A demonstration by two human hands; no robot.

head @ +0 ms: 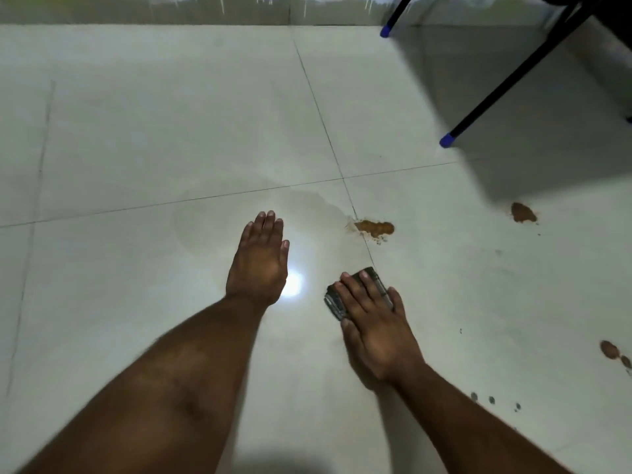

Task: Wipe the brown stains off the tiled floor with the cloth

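Your right hand (378, 331) presses the cloth (355, 292) flat-fingered on the tiled floor (136, 131); left hand (260, 261) lies released; next, slide toward the nearest brown stain (374, 228)

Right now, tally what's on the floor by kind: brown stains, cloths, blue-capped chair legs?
Brown stains: 3, near the grout line, far right, right edge
Cloth: 1, under the right hand
Blue-capped chair legs: 2
Total: 6

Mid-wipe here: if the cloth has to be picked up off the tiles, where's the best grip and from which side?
Judging by its pose, pinch the cloth at its far corner, coming from above on the stain side. It lies flat and folded under the right hand, whose fingers cover its near part.
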